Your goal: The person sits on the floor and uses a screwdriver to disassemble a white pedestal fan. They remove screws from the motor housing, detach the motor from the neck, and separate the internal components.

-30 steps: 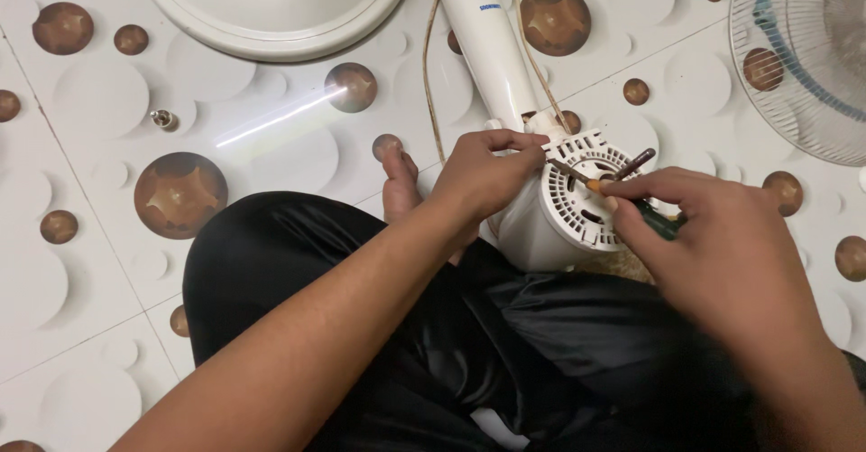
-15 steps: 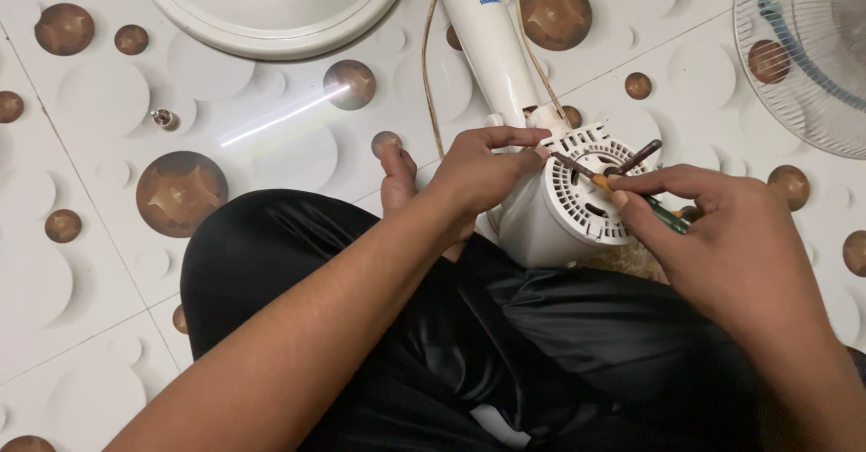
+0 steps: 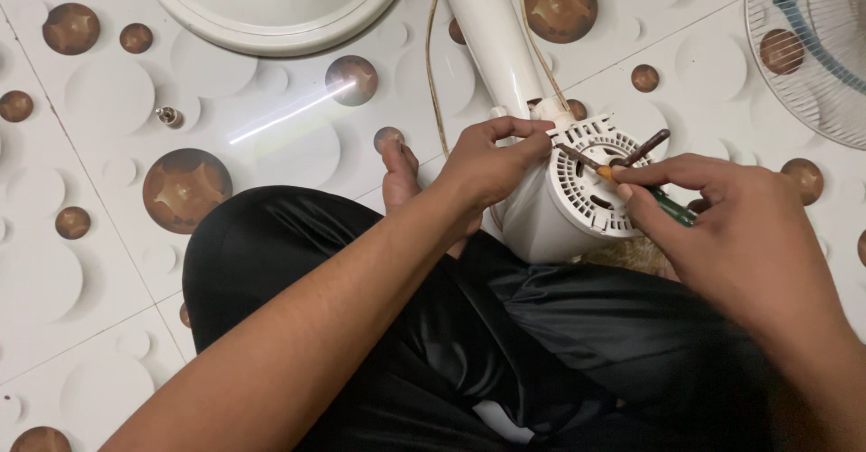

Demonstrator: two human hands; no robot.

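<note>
While seated cross-legged on patterned floor tiles: left hand pinching rim of white fan motor housing resting on lap; right hand closed around green-handled screwdriver, tip on slotted face beside brown shaft. Fan grille far right.

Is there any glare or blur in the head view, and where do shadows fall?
Head view: a bright streak of glare lies on the glossy floor tile; the left hand and fan motor housing look sharp; soft shadow sits under the housing and beside the foot.
</note>
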